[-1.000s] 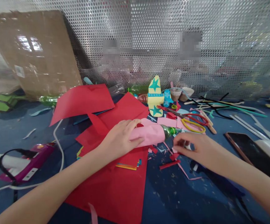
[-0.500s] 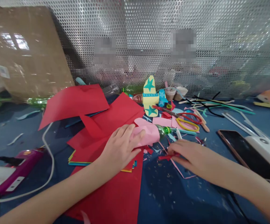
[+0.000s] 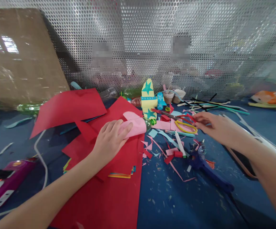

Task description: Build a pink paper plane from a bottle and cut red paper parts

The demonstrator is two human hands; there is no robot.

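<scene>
My left hand (image 3: 110,136) is wrapped round a small green-capped plastic bottle (image 3: 135,126) covered in pink paper, lying on its side over red paper (image 3: 121,111). A pink paper flap sticks up from its far side. At the right, the fingertips of my right hand (image 3: 208,125) pinch the red handle loop of a pair of scissors (image 3: 184,125), which has a second loop in yellow. The blades point left, over pink paper scraps. Just beyond stands a bottle toy with yellow paper wings (image 3: 149,101) and teal stars.
A blue glue gun (image 3: 211,173), a white marker (image 3: 180,144) and paper scraps lie near my right forearm. Pipe cleaners (image 3: 214,106) and a phone (image 3: 241,162) are at the right. A purple power strip (image 3: 11,181) is at the left. Perforated metal (image 3: 138,41) closes off the back.
My right hand has left the red scraps and moved up and right to the scissors' handle. The glue gun has come into view. My left hand still holds the bottle.
</scene>
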